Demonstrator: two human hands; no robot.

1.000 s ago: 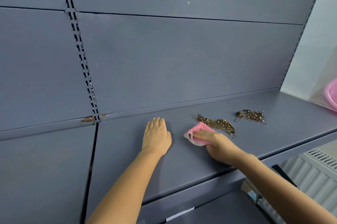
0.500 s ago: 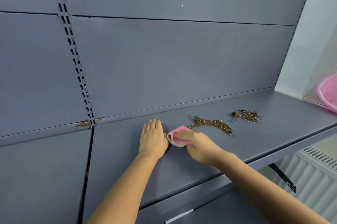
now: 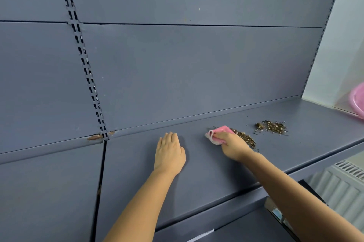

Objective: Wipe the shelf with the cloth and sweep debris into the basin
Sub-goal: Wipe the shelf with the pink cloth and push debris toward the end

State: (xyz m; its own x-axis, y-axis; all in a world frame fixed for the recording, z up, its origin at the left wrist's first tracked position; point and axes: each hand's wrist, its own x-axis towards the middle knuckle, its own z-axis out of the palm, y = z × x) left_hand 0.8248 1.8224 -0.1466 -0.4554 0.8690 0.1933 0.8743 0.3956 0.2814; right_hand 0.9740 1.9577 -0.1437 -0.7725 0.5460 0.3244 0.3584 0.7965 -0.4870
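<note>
My right hand grips a folded pink cloth and presses it on the grey shelf. A streak of brown debris lies right beside the cloth, partly behind my hand. A second small pile of debris sits farther right. My left hand rests flat on the shelf, fingers straight, to the left of the cloth. The rim of a pink basin shows at the far right edge, past the shelf's end.
A grey back panel rises behind the shelf, with a slotted upright on the left. A seam splits the shelf from its left neighbour. Below right stands a white radiator. A lower shelf sits underneath.
My right hand and the cloth, drawn left next to my left hand half a second ago, have moved back right against the debris streak. My left hand stays flat in place.
</note>
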